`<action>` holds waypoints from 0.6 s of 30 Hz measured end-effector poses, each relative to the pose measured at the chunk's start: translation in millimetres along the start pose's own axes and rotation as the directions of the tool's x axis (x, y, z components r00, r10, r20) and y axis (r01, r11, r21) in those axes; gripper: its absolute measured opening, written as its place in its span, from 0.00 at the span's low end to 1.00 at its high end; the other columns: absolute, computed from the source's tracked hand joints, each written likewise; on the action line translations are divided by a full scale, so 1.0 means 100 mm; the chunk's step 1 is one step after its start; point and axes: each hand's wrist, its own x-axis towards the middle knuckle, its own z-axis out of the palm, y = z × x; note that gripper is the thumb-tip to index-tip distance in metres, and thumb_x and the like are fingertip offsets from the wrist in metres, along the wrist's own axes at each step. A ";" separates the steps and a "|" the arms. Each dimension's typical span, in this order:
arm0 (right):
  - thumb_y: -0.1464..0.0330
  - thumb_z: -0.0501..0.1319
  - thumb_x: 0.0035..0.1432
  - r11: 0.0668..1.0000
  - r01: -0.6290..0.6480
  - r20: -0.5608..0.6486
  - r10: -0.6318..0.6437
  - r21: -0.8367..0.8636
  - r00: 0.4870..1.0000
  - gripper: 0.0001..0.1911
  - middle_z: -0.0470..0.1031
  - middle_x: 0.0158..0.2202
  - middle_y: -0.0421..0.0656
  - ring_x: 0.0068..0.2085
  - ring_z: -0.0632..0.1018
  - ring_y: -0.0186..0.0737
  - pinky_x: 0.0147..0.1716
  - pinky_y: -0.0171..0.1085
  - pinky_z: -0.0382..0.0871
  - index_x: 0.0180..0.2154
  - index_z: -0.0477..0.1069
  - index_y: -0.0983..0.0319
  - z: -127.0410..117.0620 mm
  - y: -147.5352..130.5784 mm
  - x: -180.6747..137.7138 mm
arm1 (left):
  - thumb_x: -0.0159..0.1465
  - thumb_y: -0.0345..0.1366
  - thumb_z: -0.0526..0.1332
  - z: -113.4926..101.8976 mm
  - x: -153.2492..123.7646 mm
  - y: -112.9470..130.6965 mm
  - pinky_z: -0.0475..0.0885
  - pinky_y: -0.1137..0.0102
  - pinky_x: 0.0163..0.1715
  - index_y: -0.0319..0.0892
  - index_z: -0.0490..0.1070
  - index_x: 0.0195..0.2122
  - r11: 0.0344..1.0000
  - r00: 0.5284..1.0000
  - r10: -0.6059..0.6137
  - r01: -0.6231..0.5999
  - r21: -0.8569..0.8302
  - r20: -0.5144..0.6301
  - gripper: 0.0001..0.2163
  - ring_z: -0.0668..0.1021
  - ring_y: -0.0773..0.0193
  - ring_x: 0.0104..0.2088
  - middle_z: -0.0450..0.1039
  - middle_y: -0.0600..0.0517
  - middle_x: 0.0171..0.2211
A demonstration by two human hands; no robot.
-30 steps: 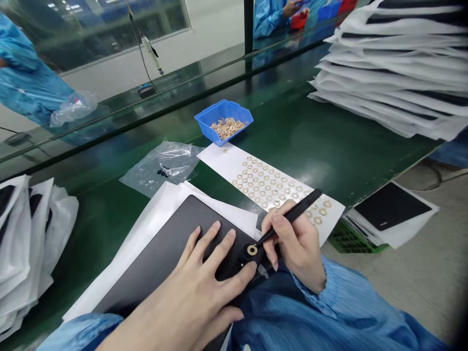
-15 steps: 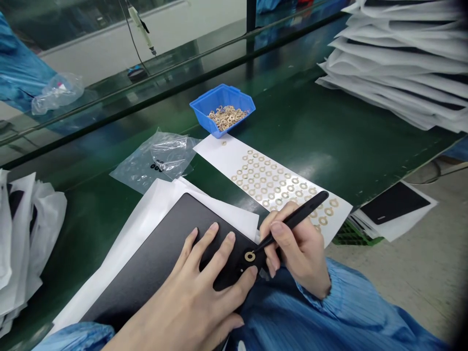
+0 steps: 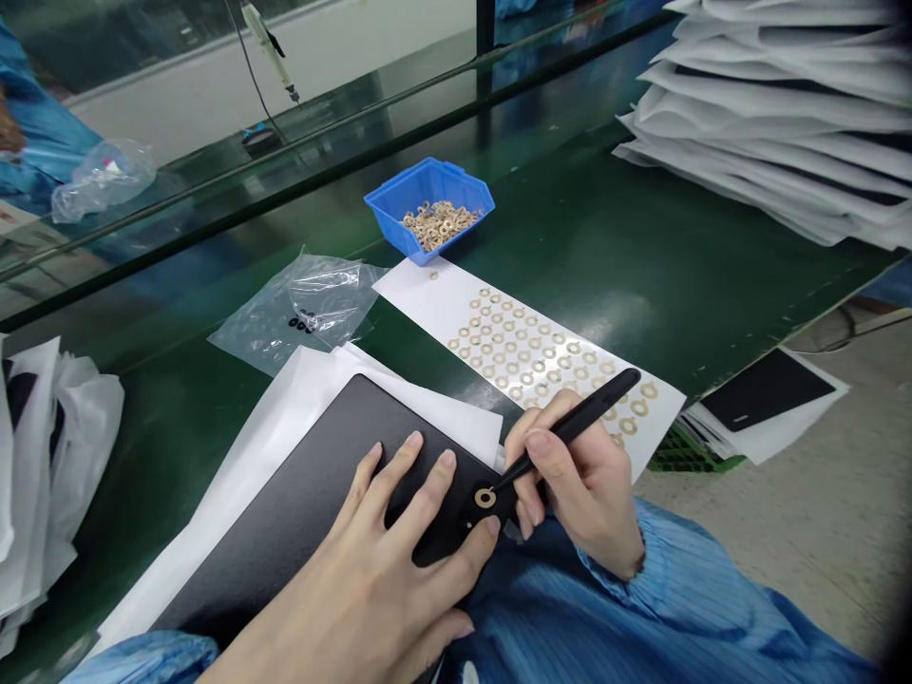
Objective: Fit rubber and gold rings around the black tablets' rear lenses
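A flat black panel (image 3: 285,503) lies tilted across white foam sheets (image 3: 299,380) in front of me. My left hand (image 3: 385,541) rests on it with spread fingers, the index fingertip close to a small tan ring (image 3: 485,498). That ring sits at the panel's near right corner. My right hand (image 3: 580,484) pinches black tweezers (image 3: 595,407), whose tip meets the ring's edge. Beyond that hand, a white sheet (image 3: 427,309) carries rows of similar tan rings. Part of the sheet is covered by my right hand.
A blue bin (image 3: 399,211) of loose rings touches the sheet's far end. Beside it lies a clear plastic bag (image 3: 285,313) with small black rings. Stacks of wrapped panels stand at far right (image 3: 769,123) and left (image 3: 57,475). A powered screwdriver (image 3: 267,47) hangs behind.
The view has shifted slightly. Both hands, the tweezers and the ring keep nearly the same positions on the panel. At far left, another person's hand has come into view.
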 end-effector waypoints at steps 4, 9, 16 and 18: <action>0.66 0.54 0.63 1.000 -0.003 0.001 0.003 -0.008 1.000 0.07 0.62 0.19 0.33 0.13 0.66 0.26 0.09 0.27 0.64 0.32 0.60 0.60 0.00 -0.01 0.01 | 0.63 0.41 0.59 -0.01 -0.01 0.01 0.69 0.43 0.46 0.53 0.56 0.61 1.000 1.000 -0.001 0.001 -0.003 0.003 0.25 0.60 0.36 0.59 0.60 0.41 0.59; 0.66 0.54 0.63 1.000 -0.003 -0.002 0.003 -0.016 1.000 0.07 0.63 0.20 0.33 0.13 0.66 0.26 0.09 0.27 0.64 0.32 0.60 0.60 -0.01 -0.01 0.00 | 0.63 0.42 0.58 0.00 -0.01 0.00 0.69 0.43 0.46 0.52 0.56 0.61 1.000 1.000 0.002 -0.002 -0.006 -0.003 0.25 0.60 0.37 0.59 0.59 0.41 0.59; 0.66 0.54 0.63 1.000 -0.009 -0.014 0.008 -0.024 1.000 0.07 0.64 0.20 0.33 0.13 0.66 0.26 0.09 0.28 0.64 0.32 0.60 0.60 0.00 -0.01 0.00 | 0.63 0.42 0.58 0.00 -0.03 -0.01 0.69 0.43 0.47 0.52 0.56 0.61 1.000 1.000 0.007 -0.007 0.002 0.000 0.26 0.59 0.36 0.59 0.59 0.41 0.59; 0.66 0.54 0.63 0.999 -0.020 -0.010 0.020 -0.030 1.000 0.07 0.62 0.18 0.32 0.12 0.66 0.27 0.09 0.28 0.64 0.32 0.59 0.60 0.00 -0.01 0.00 | 0.62 0.43 0.59 0.00 -0.03 0.00 0.69 0.43 0.46 0.53 0.55 0.61 1.000 1.000 0.004 -0.004 0.009 0.012 0.26 0.59 0.36 0.59 0.59 0.42 0.59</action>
